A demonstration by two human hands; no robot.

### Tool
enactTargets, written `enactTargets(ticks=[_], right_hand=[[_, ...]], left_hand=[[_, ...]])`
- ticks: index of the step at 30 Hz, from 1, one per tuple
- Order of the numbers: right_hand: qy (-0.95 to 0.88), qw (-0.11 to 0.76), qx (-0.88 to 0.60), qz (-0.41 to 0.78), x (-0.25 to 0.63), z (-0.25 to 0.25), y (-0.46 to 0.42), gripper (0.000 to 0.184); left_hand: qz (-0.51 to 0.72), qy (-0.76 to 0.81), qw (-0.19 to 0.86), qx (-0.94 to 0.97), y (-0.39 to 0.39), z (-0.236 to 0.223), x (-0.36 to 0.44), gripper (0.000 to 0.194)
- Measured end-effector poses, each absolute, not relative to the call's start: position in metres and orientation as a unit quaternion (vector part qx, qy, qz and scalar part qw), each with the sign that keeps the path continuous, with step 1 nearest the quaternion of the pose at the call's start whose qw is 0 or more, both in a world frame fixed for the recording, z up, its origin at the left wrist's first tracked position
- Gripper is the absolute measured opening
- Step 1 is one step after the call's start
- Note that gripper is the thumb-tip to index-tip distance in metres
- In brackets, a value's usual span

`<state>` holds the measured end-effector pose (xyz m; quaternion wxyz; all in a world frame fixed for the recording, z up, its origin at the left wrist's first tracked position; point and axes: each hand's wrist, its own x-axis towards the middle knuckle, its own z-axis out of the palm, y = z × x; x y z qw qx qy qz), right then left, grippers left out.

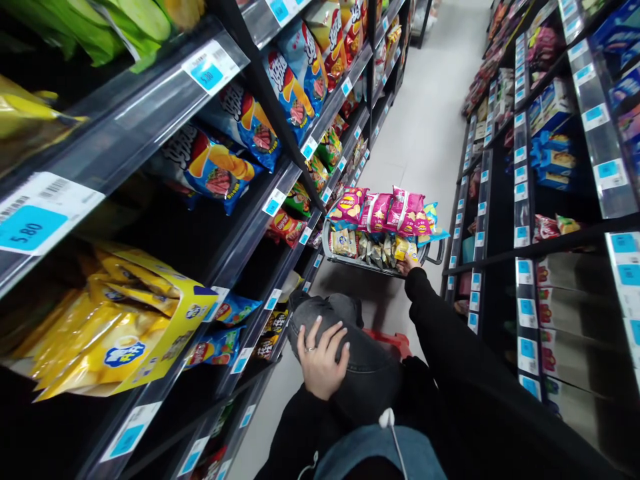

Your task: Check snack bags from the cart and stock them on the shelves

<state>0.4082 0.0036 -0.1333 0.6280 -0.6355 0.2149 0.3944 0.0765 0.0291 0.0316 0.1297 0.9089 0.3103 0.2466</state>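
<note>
Two hands in view, and here's your left hand, empty, fingers spread flat over one knee of your dark trousers, one ring showing. Out ahead goes your right hand, down at the near right edge of one grey-rimmed basket, right up against one yellow packet lying inside; whether those fingers are grasping it, you can't tell from here. Count the basket's load: three large pink bags in a row along the back, blue bags peeking out at the right, and small packets across the front, too crowded to number. To your left, one yellow carton sits on the shelf, packed with yellow pouches overlapping past counting, and above it, two blue chip bags lie side by side.
</note>
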Motion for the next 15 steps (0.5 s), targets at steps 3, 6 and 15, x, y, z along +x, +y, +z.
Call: enactTargets(ticks=[3, 6, 15], right_hand=[[0.219, 0.588, -0.644, 0.438, 0.41, -0.125, -0.009, 0.038], [0.221, 0.552, -0.665, 0.453, 0.404, -0.118, -0.023, 0.044], [0.078, 0.407, -0.769, 0.487, 0.306, -0.102, -0.089, 0.036]], left_hand=[[0.247, 0.309, 0.132, 0.909, 0.03, 0.031, 0.077, 0.019], [0.246, 0.307, 0.137, 0.909, 0.028, 0.029, 0.079, 0.019], [0.419, 0.388, 0.171, 0.803, 0.078, 0.065, 0.042, 0.015]])
